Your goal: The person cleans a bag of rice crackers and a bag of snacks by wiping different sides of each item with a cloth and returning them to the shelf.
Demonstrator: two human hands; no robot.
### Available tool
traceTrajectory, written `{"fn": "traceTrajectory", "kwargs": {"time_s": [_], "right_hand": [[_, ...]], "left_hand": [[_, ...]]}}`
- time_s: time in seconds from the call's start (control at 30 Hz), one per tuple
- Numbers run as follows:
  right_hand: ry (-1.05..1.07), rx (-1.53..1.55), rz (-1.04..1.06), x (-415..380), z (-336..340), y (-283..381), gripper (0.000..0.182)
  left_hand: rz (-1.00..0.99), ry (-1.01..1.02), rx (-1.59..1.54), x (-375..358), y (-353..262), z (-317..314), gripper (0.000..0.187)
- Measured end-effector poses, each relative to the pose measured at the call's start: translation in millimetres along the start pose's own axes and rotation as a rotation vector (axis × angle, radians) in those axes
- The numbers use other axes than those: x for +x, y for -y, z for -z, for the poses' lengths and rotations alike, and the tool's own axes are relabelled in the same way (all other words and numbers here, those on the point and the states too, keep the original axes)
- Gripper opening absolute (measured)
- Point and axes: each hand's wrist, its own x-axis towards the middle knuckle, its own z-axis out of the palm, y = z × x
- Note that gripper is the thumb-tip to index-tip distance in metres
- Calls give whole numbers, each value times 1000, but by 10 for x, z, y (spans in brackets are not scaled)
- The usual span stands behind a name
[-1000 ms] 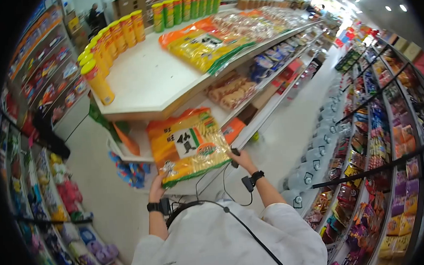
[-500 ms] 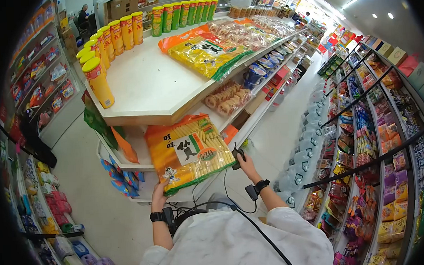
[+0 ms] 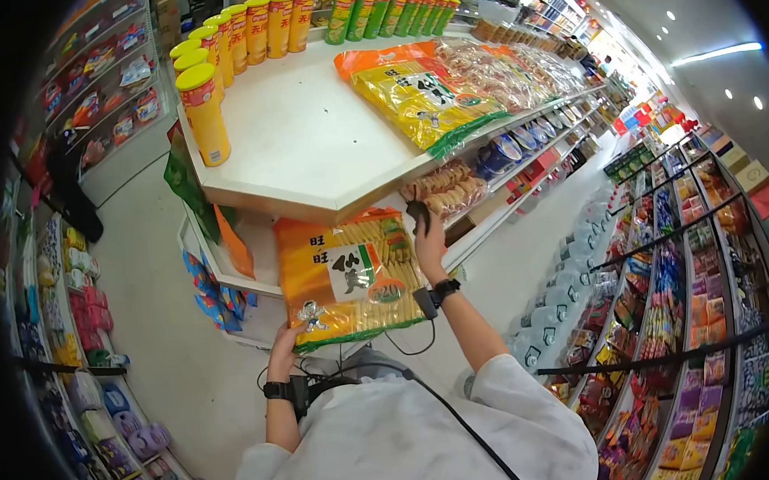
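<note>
A large orange and yellow snack bag (image 3: 347,272) is partly under the top board of the white shelf (image 3: 296,132), face up. My left hand (image 3: 287,342) grips its lower left corner, fingers partly hidden beneath it. My right hand (image 3: 426,229) is beside the bag's upper right edge, close to clear packs of round snacks (image 3: 453,189) on the lower shelf; a dark device on it covers its fingers, so their pose is unclear. A similar yellow bag (image 3: 425,94) lies on the top board.
Yellow-lidded canisters (image 3: 204,115) line the top board's left and back edges. Blue packets (image 3: 213,288) hang at the lower left. Big clear bottles (image 3: 549,305) stand on the floor at right, beside stocked racks (image 3: 665,286). Cables (image 3: 421,351) hang near my wrists.
My right hand has moved up from the bag's lower right side to near its upper right edge. The view has shifted, and the bag lies slightly flatter and straighter.
</note>
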Motion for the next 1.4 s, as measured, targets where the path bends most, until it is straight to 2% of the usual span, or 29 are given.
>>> {"fn": "traceTrajectory", "kwargs": {"time_s": [0.07,0.17,0.27,0.3,0.4,0.6,0.87,0.93,1.0,1.07,1.1,1.17,1.23,1.27,1.3,1.4], "right_hand": [[96,-31,256,166,-237,-37,28],[726,-102,262,1,-629,-373,39],[490,-415,435,-301,-794,-393,48],[535,-412,394,-290,-828,-432,50],[494,-418,414,-222,-944,-577,54],[649,-427,110,100,-1282,-935,53],[600,-371,98,157,-1476,-1135,44],[586,-424,99,113,-1504,-1015,42],[516,-481,383,-38,-1591,-837,38],[705,-347,249,-106,-1599,-289,35],[740,-346,290,-133,-1520,53,36],[706,-335,348,-314,-1723,264,38],[825,-310,308,-369,-1661,500,40],[882,-297,295,-341,-1636,572,41],[857,-334,377,-315,-1588,567,38],[743,-135,370,-173,-1422,124,37]], "left_hand": [[-14,-30,-5,-25,-21,-37,47],[-17,-38,-10,-17,4,-8,48],[17,-85,12,-87,-95,-125,48],[8,-84,0,-105,-125,-148,49],[-2,-66,-21,-139,-108,-182,49],[17,-92,6,-62,-36,-75,49],[57,-127,20,-86,-71,-107,51],[46,-94,7,-66,-53,-91,51],[45,-93,8,-53,-44,-79,51],[44,-84,9,-23,-37,-71,51],[48,-71,21,-45,-68,-90,50],[66,-31,13,-27,-89,-74,49],[90,-12,-1,-46,-87,-31,49],[98,-7,-14,-27,-91,-24,48],[109,-3,-29,-23,-88,-3,47],[106,38,-48,13,-50,61,47]]}}
